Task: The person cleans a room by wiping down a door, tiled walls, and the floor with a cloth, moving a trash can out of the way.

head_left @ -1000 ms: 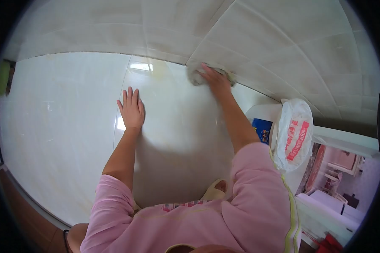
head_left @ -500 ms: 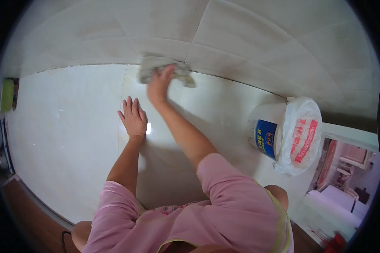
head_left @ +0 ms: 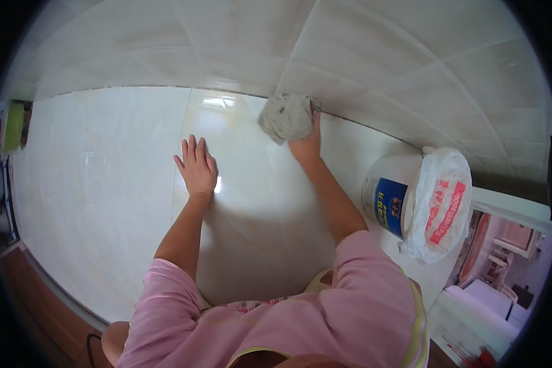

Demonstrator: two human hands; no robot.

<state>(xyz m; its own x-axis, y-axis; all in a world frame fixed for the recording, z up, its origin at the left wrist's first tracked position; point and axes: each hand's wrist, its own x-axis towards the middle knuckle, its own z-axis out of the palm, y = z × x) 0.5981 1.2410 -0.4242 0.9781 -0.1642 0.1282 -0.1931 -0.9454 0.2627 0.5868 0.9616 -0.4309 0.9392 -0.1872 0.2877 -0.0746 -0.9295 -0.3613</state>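
Note:
A crumpled grey cloth lies against the foot of the tiled wall, on the glossy white tiled surface. My right hand grips its right side; most of the fingers are hidden by the fabric. Palm down on the white surface rests my left hand, fingers stretched out and nothing in it, close to a tile joint. A wet-looking shiny patch shows on the tile just left of the cloth.
At the right stands a white bucket with a blue label, its mouth covered by a white plastic bag with red print. Pale wall tiles rise along the far side. Something green sits at the left edge.
My right hand has moved the cloth to the right along the foot of the wall. My left hand has stayed in about the same place.

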